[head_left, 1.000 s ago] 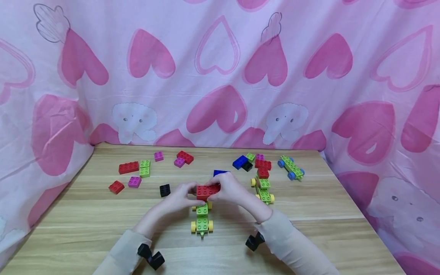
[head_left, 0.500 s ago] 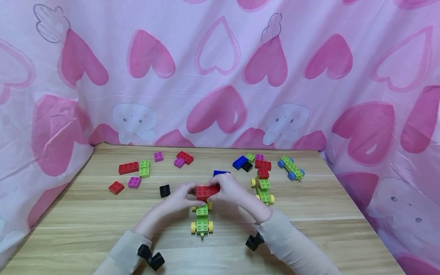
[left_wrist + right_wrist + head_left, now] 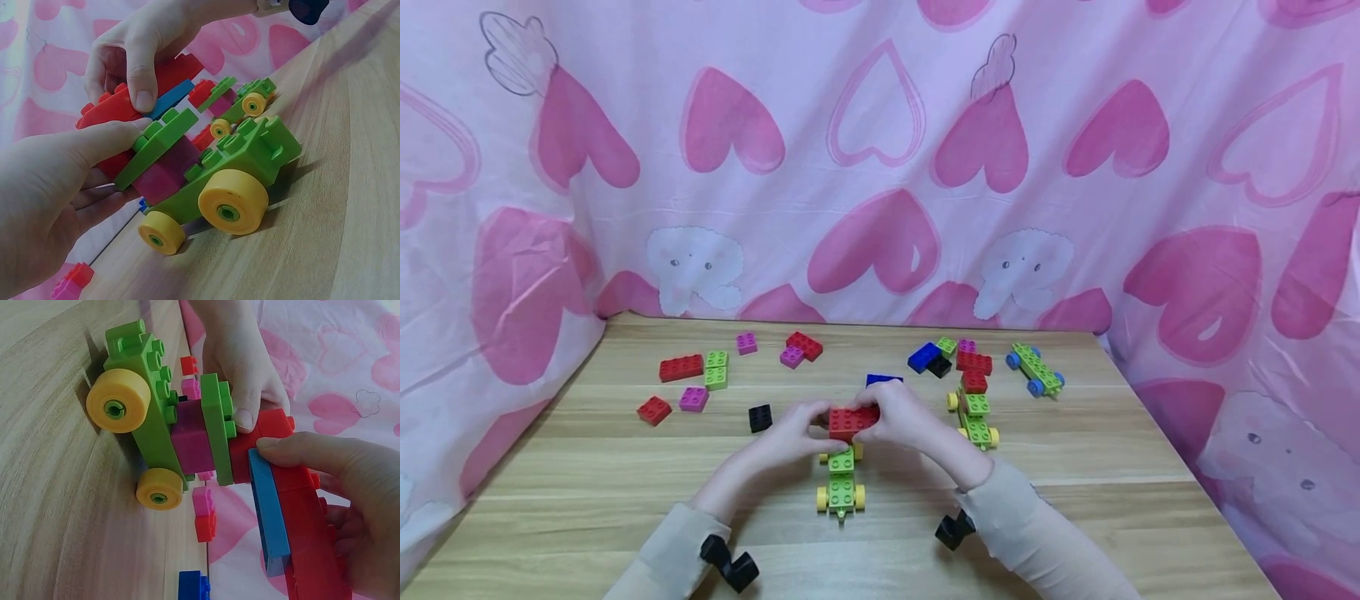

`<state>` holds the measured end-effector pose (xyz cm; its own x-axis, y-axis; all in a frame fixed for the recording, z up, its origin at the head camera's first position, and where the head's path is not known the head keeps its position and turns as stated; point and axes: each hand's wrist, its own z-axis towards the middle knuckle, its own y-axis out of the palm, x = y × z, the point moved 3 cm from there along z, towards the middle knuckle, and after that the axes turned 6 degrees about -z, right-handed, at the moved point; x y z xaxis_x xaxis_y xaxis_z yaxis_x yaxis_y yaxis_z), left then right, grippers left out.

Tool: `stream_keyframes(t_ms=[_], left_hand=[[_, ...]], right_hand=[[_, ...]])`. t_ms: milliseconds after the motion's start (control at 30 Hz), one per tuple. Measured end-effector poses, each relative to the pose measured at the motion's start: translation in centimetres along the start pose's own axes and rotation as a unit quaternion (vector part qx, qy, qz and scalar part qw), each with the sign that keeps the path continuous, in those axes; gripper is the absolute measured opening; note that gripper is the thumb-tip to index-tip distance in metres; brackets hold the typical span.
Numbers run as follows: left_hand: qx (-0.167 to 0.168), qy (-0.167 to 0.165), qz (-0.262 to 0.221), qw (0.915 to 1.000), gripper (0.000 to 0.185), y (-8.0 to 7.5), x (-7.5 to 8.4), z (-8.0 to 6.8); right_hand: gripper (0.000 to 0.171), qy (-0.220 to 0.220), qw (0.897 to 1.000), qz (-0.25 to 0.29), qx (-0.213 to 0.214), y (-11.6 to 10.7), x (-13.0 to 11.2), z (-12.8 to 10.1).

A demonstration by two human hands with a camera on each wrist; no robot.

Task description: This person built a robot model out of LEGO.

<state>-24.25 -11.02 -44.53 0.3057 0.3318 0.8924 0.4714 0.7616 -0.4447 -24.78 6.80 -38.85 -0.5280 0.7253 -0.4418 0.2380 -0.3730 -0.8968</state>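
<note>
Both hands are at a green toy car [image 3: 841, 493] with yellow wheels, standing on the table. On its base the wrist views show a magenta brick [image 3: 192, 439] under a green plate [image 3: 216, 431]. Red bricks [image 3: 852, 422] are stacked above, with a blue brick [image 3: 269, 512] beneath the overhanging part. My left hand [image 3: 792, 435] grips the stack from the left, its thumb by the green plate and red brick. From the right, my right hand [image 3: 904, 419] pinches the overhanging red bricks, thumb near the blue brick. Some fingertips are hidden behind the bricks.
To the right stands a similar yellow-wheeled car [image 3: 977, 417] with red bricks; beyond it is a blue-wheeled car [image 3: 1035, 367]. A black brick [image 3: 760, 417] lies left of my hands, a blue brick [image 3: 883, 380] behind them. Several loose bricks lie farther back. A pink curtain [image 3: 872, 242] hangs behind the table.
</note>
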Motion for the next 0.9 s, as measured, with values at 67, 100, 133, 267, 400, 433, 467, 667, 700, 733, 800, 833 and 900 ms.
stream_keyframes(t_ms=[67, 100, 133, 267, 400, 433, 467, 667, 700, 733, 800, 833, 900], left_hand=[[0.000, 0.000, 0.002, 1.0000, 0.035, -0.01, 0.01, -0.04], [-0.001, 0.002, 0.003, 1.0000, 0.035, -0.01, 0.05, -0.05], [0.000, 0.003, 0.003, 1.0000, 0.034, -0.02, 0.09, -0.08], [0.002, 0.007, 0.007, 0.9999, 0.034, -0.02, 0.16, -0.10], [0.006, 0.011, 0.014, 0.9998, 0.033, 0.06, 0.12, 0.05], [0.006, 0.011, 0.013, 0.9998, 0.033, 0.10, 0.11, 0.08], [0.006, 0.011, 0.012, 0.9998, 0.033, 0.14, 0.14, 0.12], [0.003, 0.016, 0.010, 0.9998, 0.031, 0.25, 0.29, 0.27], [0.001, 0.017, 0.014, 0.9998, 0.031, 0.24, 0.31, 0.28], [-0.001, 0.019, 0.018, 0.9996, 0.031, 0.23, 0.32, 0.27], [-0.005, 0.016, 0.023, 0.9996, 0.031, 0.16, 0.33, 0.20], [-0.007, 0.014, 0.026, 0.9995, 0.030, 0.11, 0.34, 0.16], [-0.011, 0.008, 0.033, 0.9994, 0.030, 0.00, 0.37, 0.09]], right_hand=[[0.032, -0.001, 1.000, -0.001, 0.001, 0.01, -0.02, -0.02], [0.032, -0.001, 1.000, -0.002, 0.002, 0.01, -0.02, -0.03], [0.032, -0.001, 1.000, -0.001, 0.003, 0.02, -0.01, -0.03], [0.033, -0.002, 1.000, 0.003, 0.009, 0.12, 0.11, -0.02], [0.033, -0.011, 1.000, 0.002, 0.020, 0.19, 0.25, -0.04], [0.033, -0.012, 1.000, 0.001, 0.021, 0.18, 0.25, -0.06], [0.032, -0.013, 1.000, 0.001, 0.023, 0.16, 0.26, -0.09], [0.032, 0.000, 1.000, -0.006, 0.016, 0.01, 0.15, -0.19], [0.032, 0.001, 1.000, -0.008, 0.012, 0.02, 0.13, -0.19], [0.032, 0.001, 1.000, -0.011, 0.008, 0.04, 0.12, -0.19], [0.032, -0.001, 1.000, -0.014, 0.000, 0.07, 0.08, -0.17], [0.032, -0.003, 1.000, -0.015, -0.004, 0.08, 0.06, -0.15], [0.033, -0.006, 1.000, -0.017, -0.009, 0.09, 0.03, -0.14]])
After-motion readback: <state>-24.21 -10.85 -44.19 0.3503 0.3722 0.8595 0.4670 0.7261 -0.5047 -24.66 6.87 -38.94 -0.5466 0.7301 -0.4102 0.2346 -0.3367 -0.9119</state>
